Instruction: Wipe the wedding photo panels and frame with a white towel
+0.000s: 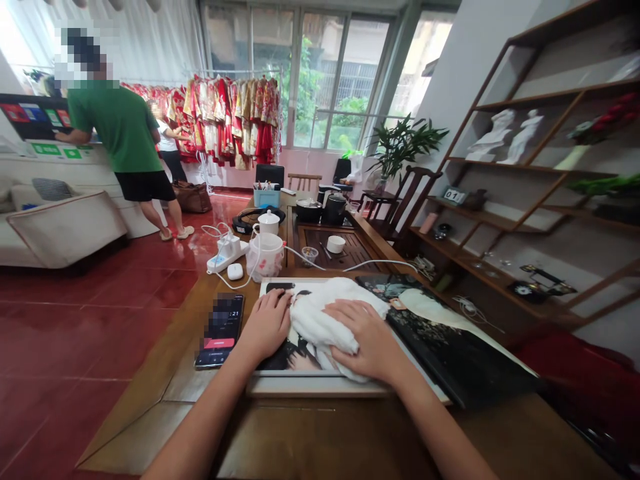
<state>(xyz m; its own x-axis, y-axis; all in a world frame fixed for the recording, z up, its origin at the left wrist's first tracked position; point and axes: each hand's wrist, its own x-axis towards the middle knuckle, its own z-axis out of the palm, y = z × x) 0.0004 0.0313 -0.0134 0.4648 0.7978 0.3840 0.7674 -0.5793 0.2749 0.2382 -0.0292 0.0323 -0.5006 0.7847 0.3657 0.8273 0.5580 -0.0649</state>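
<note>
Cloth (323,310), white and bunched, atop a framed picture (285,360), hiding much of it; gripped in right hand (367,340), with left hand (267,325) flat, fingers extended, on the picture's left side. Just beside, at right: dark panel (445,340); at left: phone (220,333). Near the far edge, in the way: white cable (370,265) and white container (265,255). Underneath: brown wooden table (290,433). Around: red tiled floor (100,320), pale sofa (90,220), garment rack (240,120), person in green (115,127), wooden shelving (530,99).

A crumpled white cloth (316,319) lies bunched on a flat, pale-edged picture (295,357) with black patches.
</note>
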